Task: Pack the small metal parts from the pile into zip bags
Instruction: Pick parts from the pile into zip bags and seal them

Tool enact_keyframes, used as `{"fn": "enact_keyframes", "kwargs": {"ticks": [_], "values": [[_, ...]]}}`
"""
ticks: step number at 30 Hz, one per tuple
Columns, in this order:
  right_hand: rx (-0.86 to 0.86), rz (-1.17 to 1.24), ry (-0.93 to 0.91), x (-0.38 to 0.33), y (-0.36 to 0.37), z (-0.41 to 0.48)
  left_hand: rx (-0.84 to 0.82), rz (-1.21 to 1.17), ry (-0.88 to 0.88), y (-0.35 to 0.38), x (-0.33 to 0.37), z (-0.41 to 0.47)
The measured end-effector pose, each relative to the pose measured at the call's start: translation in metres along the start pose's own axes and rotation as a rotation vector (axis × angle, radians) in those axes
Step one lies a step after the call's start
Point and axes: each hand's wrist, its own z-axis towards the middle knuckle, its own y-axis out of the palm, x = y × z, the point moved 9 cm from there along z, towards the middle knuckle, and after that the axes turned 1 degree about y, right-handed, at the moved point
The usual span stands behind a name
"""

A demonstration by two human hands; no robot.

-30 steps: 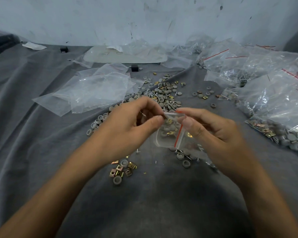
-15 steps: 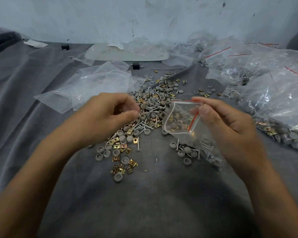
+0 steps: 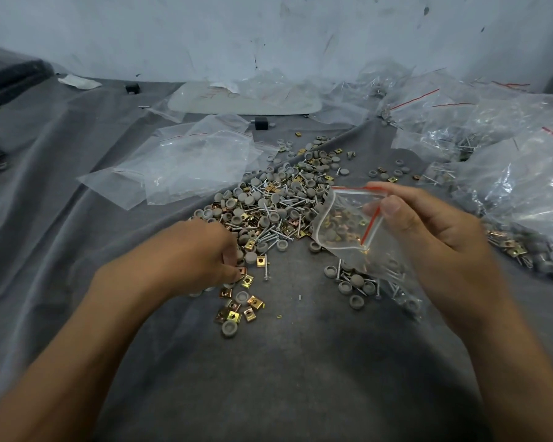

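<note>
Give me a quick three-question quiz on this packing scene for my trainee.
1. True or false: the right hand pinches the small zip bag near its red-striped mouth.
2. Where is the left hand? A) flat on the empty bags; B) at the near edge of the pile of parts; C) inside the bag.
3. Fill in: the pile lies on a ___ cloth.

Key: 1 true; 2 B; 3 grey.
</note>
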Motion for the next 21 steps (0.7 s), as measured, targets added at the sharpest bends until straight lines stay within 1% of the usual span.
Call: {"fn": "enact_keyframes", "kwargs": {"ticks": [3,10,15,21], "values": [[-0.003,-0.020,-0.002,0.000,0.000,0.000,0.016,0.046,0.025,0.001,0.010,0.001],[-0.005,-0.032,-0.003,0.000,-0.001,0.000,0.006,-0.045,0.054,0.005,0.018,-0.001],[-0.009,-0.032,-0.001,0.001,0.000,0.000,0.087,0.016,0.127,0.006,0.031,-0.001],[-0.013,-0.027,-0.008,0.001,-0.001,0.000,0.085,-0.081,0.184,0.011,0.039,0.001]]}}
